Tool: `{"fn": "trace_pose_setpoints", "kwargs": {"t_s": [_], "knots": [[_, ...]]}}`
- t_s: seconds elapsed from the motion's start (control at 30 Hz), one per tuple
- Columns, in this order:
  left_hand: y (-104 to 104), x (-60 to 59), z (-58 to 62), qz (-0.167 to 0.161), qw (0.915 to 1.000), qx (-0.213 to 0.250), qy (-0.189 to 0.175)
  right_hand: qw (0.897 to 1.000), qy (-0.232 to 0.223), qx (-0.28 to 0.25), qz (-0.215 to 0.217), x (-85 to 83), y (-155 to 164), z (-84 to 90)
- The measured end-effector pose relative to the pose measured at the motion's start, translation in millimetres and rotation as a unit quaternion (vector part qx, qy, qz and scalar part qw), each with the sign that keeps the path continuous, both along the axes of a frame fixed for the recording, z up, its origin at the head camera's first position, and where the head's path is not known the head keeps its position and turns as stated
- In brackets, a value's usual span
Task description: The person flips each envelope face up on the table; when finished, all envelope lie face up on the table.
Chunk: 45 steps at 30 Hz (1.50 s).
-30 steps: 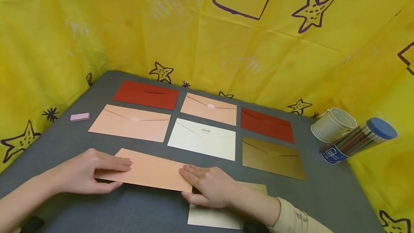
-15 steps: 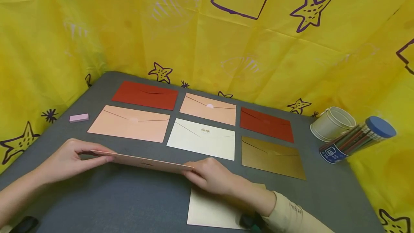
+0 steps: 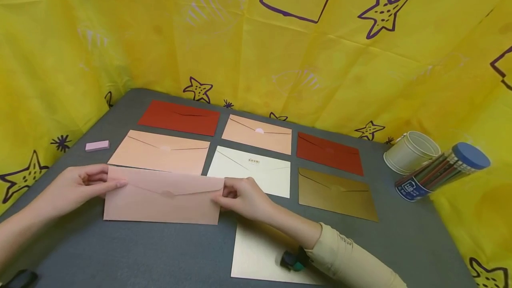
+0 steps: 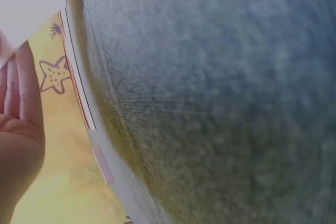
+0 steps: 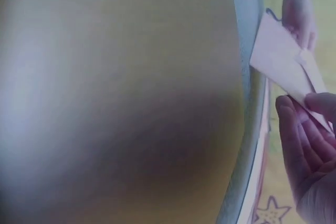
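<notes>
I hold a pale pink envelope point(image 3: 162, 195) upright by its two short ends, just above the grey table point(image 3: 160, 257). Its flap side faces me. My left hand point(image 3: 105, 182) pinches the left end, thumb in front. My right hand point(image 3: 222, 194) pinches the right end. In the right wrist view the envelope point(image 5: 281, 61) shows as a pale sheet held between my right fingers point(image 5: 302, 145) and the far hand point(image 5: 298, 14). The left wrist view shows only my fingers point(image 4: 21, 103) and blurred table. A cream envelope point(image 3: 260, 254) lies flat under my right forearm.
Several envelopes lie in rows behind: red point(image 3: 180, 117), peach point(image 3: 160, 151), peach point(image 3: 258, 133), cream point(image 3: 251, 170), red point(image 3: 329, 152), gold point(image 3: 336, 192). A pink eraser point(image 3: 97, 146) sits at the left. A white cup point(image 3: 412, 152) and a pencil tub point(image 3: 442, 172) lie at the right. Yellow cloth point(image 3: 280, 57) surrounds the table.
The pink envelope lay flat under both hands a second ago. Both hands lifted it on edge and turned it over, so its flap side now faces me.
</notes>
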State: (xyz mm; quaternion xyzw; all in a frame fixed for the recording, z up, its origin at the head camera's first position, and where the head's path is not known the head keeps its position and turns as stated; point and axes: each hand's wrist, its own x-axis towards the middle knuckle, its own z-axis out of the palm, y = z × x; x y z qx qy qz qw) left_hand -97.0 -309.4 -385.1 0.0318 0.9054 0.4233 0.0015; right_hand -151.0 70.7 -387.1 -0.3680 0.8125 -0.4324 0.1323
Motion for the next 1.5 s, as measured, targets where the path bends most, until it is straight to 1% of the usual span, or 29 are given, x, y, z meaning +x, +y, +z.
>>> {"fn": "trace_pose_setpoints", "kwargs": {"t_s": [0.07, 0.13, 0.23, 0.33, 0.4, 0.5, 0.6, 0.77, 0.87, 1.0, 1.1, 1.27, 1.33, 1.43, 1.5], "knots": [[-5, -2.3, 0.4, 0.014, 0.9995, -0.019, -0.023, 0.999, -0.044, 0.003, -0.002, -2.5, -6, -1.9], [-10, -5.0, 0.3, 0.026, 0.9972, -0.047, -0.052, 0.997, -0.077, 0.014, -0.007, -5.0, -13, -4.2], [-18, -8.9, -0.9, 0.043, 0.9898, -0.096, -0.096, 0.994, -0.105, 0.040, -0.012, -7.6, -23, -7.2], [-26, -10.9, -3.1, 0.053, 0.9820, -0.131, -0.126, 0.992, -0.101, 0.077, -0.012, -8.8, -33, -8.0], [-30, -11.2, -4.8, 0.060, 0.9781, -0.146, -0.135, 0.990, -0.100, 0.097, -0.011, -9.0, -40, -8.0], [-37, -11.1, -8.8, 0.065, 0.9765, -0.145, -0.145, 0.988, -0.100, 0.118, -0.015, -8.6, -50, -8.2], [-42, -11.1, -12.3, 0.066, 0.9770, -0.142, -0.145, 0.985, -0.097, 0.141, -0.017, -7.9, -58, -8.3], [-45, -12.0, -13.9, 0.064, 0.9770, -0.156, -0.130, 0.981, -0.074, 0.181, -0.018, -8.7, -67, -7.4], [-44, -12.9, -13.6, 0.060, 0.9765, -0.176, -0.108, 0.980, -0.058, 0.190, -0.016, -9.2, -69, -8.1], [-40, -14.3, -13.9, 0.058, 0.9752, -0.200, -0.074, 0.981, -0.045, 0.189, -0.009, -8.9, -68, -8.5], [-38, -14.4, -15.4, 0.055, 0.9736, -0.215, -0.052, 0.983, -0.059, 0.175, -0.004, -8.8, -65, -8.4], [-37, -13.8, -17.6, 0.044, 0.9719, -0.229, -0.033, 0.984, -0.101, 0.144, 0.010, -9.4, -55, -8.4], [-34, -13.3, -16.8, 0.040, 0.9722, -0.230, -0.024, 0.985, -0.106, 0.133, 0.020, -9.3, -48, -7.7], [-23, -11.6, -14.8, 0.034, 0.9738, -0.225, 0.009, 0.987, -0.116, 0.111, 0.028, -8.7, -36, -6.1], [-11, -9.4, -11.0, 0.027, 0.9770, -0.209, 0.032, 0.988, -0.126, 0.086, 0.026, -7.6, -27, -5.4]]}}
